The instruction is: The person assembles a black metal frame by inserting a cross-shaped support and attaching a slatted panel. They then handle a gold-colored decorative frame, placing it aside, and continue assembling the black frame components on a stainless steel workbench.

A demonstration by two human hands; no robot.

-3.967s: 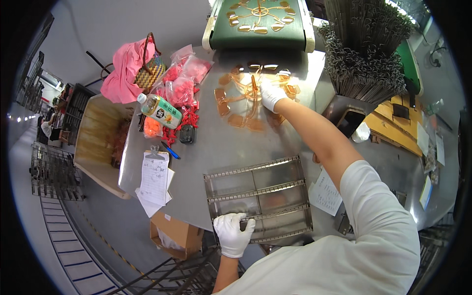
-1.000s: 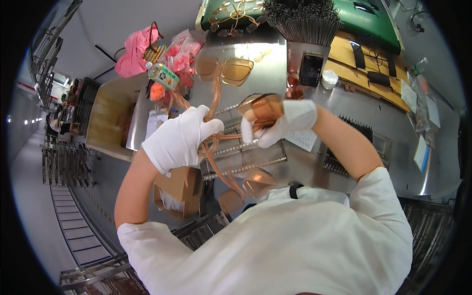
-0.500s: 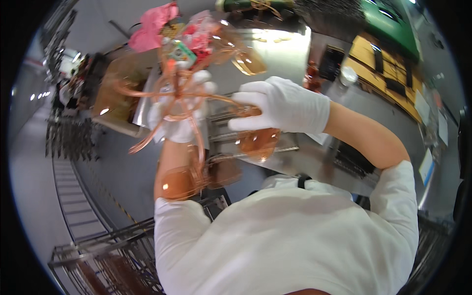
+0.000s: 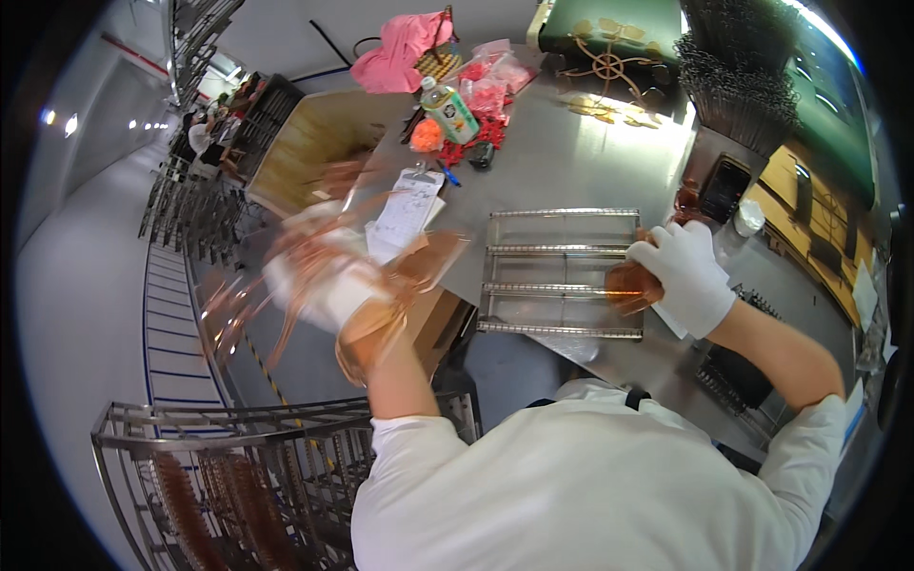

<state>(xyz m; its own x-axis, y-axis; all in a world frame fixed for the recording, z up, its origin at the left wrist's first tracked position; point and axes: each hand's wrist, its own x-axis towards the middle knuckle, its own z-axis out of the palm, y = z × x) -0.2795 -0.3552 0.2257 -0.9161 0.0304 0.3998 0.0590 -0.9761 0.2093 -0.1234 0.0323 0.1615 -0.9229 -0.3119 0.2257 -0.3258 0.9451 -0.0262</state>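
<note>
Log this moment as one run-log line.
left hand: holds copper wire bundle, motion-blurred | right hand: on copper piece at metal rack | table

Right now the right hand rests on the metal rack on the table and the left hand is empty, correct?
Not quite. The left hand isn't empty: the head view shows it, blurred, holding copper-coloured pieces. The right hand does rest on the metal rack on the table.
</note>
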